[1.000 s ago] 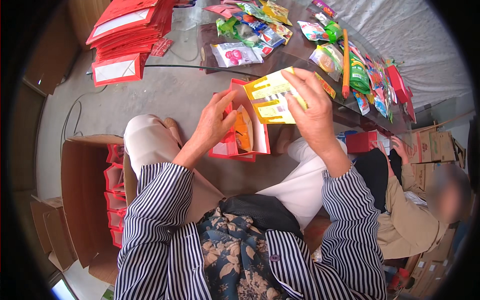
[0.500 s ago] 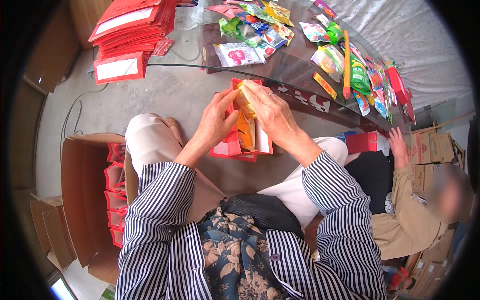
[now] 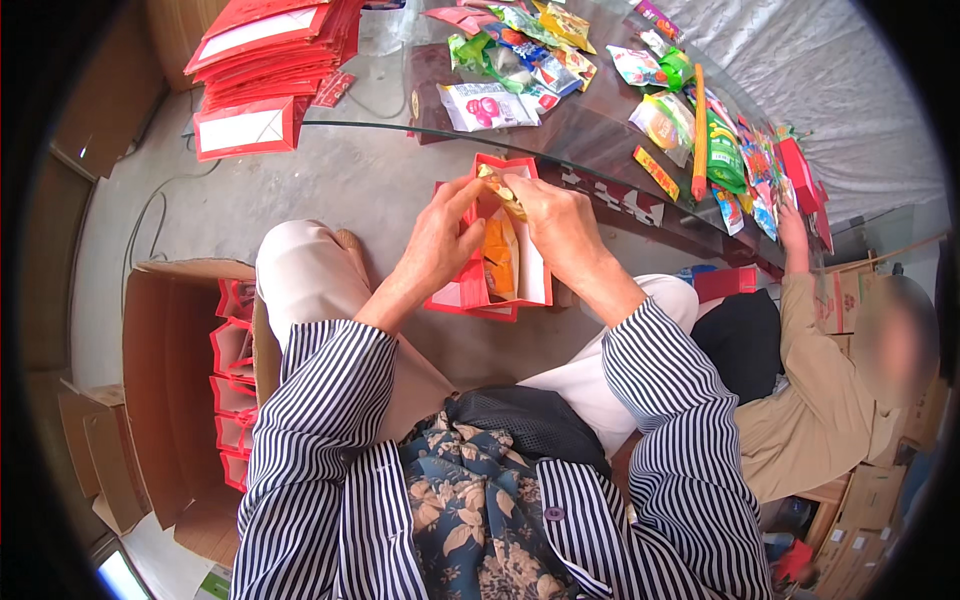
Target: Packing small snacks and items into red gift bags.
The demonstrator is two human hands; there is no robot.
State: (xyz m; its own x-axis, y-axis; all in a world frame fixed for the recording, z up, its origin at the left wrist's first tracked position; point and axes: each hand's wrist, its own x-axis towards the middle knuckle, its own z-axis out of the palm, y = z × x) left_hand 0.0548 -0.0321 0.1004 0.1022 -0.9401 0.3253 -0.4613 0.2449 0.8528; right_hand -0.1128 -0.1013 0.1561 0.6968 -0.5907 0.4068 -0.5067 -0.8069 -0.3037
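Observation:
A red paper box [image 3: 540,285] with its top open stands between my knees, below the table edge. Inside it lies an orange snack packet [image 3: 498,258]. A shiny yellow packet [image 3: 497,184] is at the box's far end, pinched by the curled fingers of my right hand [image 3: 566,225]. My left hand [image 3: 438,238] is closed over the box's left wall, its fingertips close to the yellow packet and its thumb lower down. Red paperboard [image 3: 450,294] shows against the left side of the box. The undersides of both hands are hidden.
Ahead is a glass table [image 3: 400,118] with several snack packets [image 3: 490,106] and a long orange stick [image 3: 699,130]. Flat red boxes [image 3: 258,45] are stacked at far left. A carton [image 3: 150,370] with red boxes stands left; a co-worker's hand [image 3: 792,235] reaches over the table's right end.
My right hand's fingers have curled in and shifted right, uncovering more of the yellow packet. My left hand stays at the box. The co-worker's hand has moved up to the packets.

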